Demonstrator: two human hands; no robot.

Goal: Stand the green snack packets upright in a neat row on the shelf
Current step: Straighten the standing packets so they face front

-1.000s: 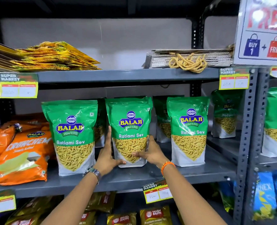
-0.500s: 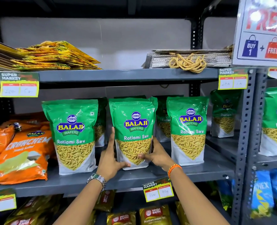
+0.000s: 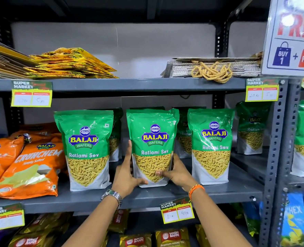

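Head view: middle packet (image 3: 152, 147) further right.

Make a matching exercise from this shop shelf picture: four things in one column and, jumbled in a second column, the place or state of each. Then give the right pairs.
Things
1. Middle green packet
2. Orange packets
3. Gold cord
4. Wristwatch

Places or states
A. Lying slumped at the left of the middle shelf
B. On the left wrist
C. Held upright between both hands
D. On flat bags on the top shelf, right

Pairs: 1-C, 2-A, 3-D, 4-B

The left hand and right hand press the packet's lower sides.
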